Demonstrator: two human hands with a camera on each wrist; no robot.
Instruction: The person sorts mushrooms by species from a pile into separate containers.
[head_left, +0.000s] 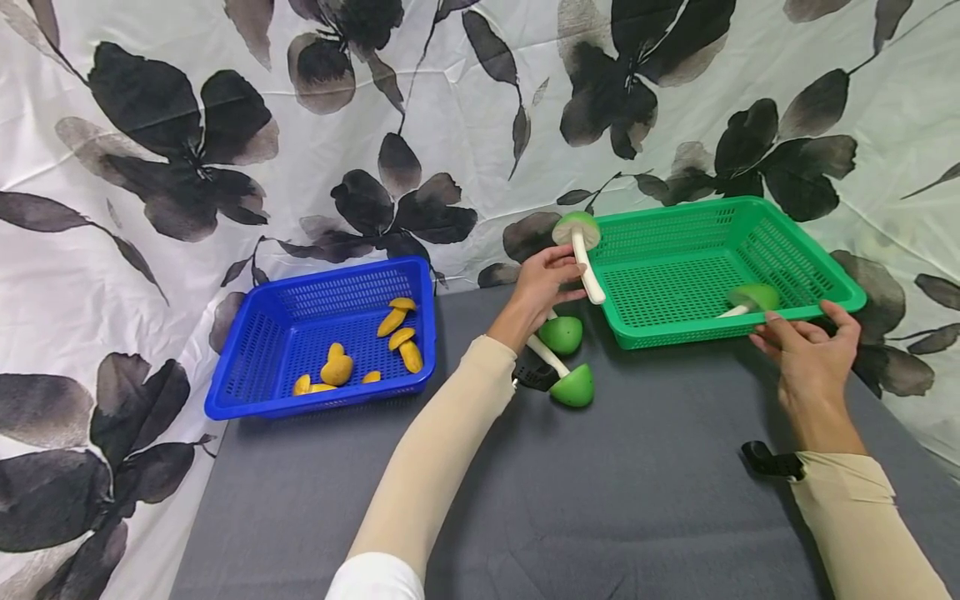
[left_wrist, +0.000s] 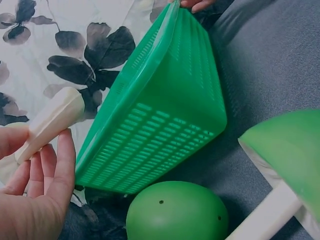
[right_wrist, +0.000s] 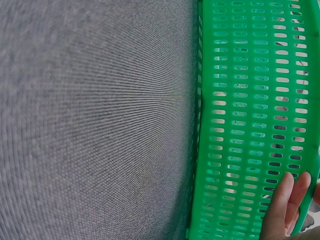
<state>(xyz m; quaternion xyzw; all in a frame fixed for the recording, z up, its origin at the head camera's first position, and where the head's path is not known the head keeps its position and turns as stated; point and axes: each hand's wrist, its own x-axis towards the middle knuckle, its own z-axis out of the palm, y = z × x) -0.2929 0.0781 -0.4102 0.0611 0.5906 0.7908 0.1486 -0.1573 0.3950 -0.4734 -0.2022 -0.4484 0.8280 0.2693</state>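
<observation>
We see our left hand (head_left: 542,286) pinching a toy mushroom (head_left: 581,250) by its stem above the green basket's (head_left: 675,283) left rim, while our right hand (head_left: 806,354) grips that basket's near edge on the tabletop (head_left: 600,500).

A blue basket (head_left: 255,392) of yellow pieces (head_left: 337,369) sits on grey cloth (head_left: 600,500).

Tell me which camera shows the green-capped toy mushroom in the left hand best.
The head view: the whole green-capped, white-stemmed toy mushroom shows, with the left hand holding its stem beside the green plastic mesh basket. The left wrist view shows only its stem; the right wrist view shows none.
</observation>
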